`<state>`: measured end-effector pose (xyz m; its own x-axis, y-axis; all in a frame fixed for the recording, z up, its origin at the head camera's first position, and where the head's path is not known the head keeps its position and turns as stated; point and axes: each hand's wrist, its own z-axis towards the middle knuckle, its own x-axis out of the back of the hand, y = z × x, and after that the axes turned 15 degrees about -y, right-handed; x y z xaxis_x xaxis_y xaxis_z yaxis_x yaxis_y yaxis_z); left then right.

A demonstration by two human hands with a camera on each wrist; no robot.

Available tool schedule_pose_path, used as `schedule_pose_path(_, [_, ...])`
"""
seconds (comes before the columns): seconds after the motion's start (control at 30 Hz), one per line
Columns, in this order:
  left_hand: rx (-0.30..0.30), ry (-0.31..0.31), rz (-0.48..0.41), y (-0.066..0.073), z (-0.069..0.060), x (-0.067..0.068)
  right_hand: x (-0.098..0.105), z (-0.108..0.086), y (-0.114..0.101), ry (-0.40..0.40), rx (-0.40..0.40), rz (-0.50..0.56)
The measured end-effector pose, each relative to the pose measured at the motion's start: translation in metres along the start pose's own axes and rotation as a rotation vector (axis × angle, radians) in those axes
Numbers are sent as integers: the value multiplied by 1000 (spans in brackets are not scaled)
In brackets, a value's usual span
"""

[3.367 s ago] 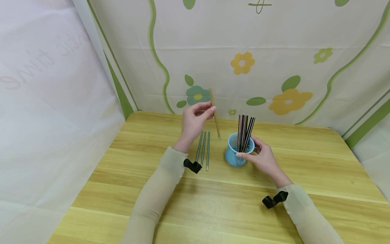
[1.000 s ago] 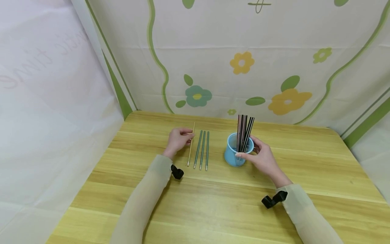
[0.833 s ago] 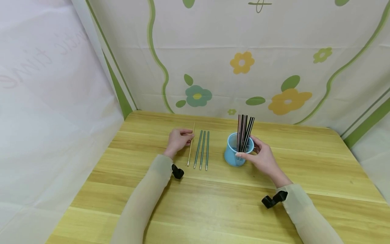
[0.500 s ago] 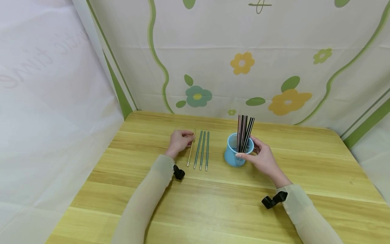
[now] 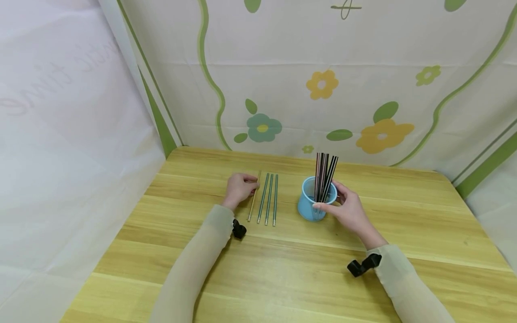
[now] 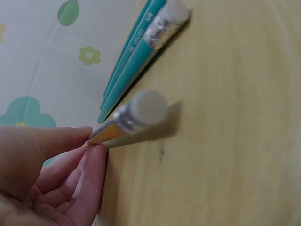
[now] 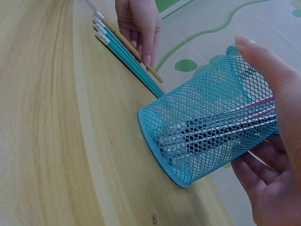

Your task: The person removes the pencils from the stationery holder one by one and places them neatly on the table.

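Thumb and fingertips of my left hand (image 5: pixel 240 187) pinch a yellow pencil (image 5: pixel 253 204), its white eraser toward me. Three teal pencils (image 5: pixel 268 202) lie side by side on the table, just right of it. In the left wrist view the yellow pencil's eraser end (image 6: pixel 141 110) casts a shadow on the wood, and the teal pencils (image 6: pixel 129 66) lie beyond. My right hand (image 5: pixel 350 211) grips the blue mesh cup (image 5: pixel 310 210) around its right side. Several dark striped pencils (image 5: pixel 324 175) stand in the cup, eraser ends down, seen through the mesh in the right wrist view.
The wooden table (image 5: pixel 282 273) reaches back to a white cloth (image 5: pixel 291 89) printed with flowers and leaves. Another white cloth (image 5: pixel 72 157) with faint lettering hangs at the left. A black wrist mount (image 5: pixel 239 229) sits at the left cuff, another at the right.
From above the table, my left hand has come down and left with the yellow pencil, beside the teal ones. Lately it has shifted slightly right and nearer. The right hand and cup stay put.
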<state>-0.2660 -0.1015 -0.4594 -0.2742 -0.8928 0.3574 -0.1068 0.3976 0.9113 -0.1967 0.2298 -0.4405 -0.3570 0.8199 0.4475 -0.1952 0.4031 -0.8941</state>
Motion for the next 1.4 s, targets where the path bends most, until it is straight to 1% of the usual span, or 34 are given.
schedule_pose_path(0.23, [3,10,53,2,-1,-3,0,0,0,-1,-3,8])
schedule_pose_path(0.6, [-13,42,181,3,-2,-5,0,0,1,-1,-3,0])
schedule_pose_path(0.7, [-14,51,203,4,-2,-6,0,0,1,1,0,1])
schedule_pose_path(1.03, [-2,60,210,4,-2,-6,-1,0,1,4,3,1])
schedule_pose_path(1.3, [8,50,143,5,-2,-6,-1,0,0,4,2,5])
schedule_pose_path(1.4, [7,48,136,4,-2,-6,-1,0,0,4,0,2])
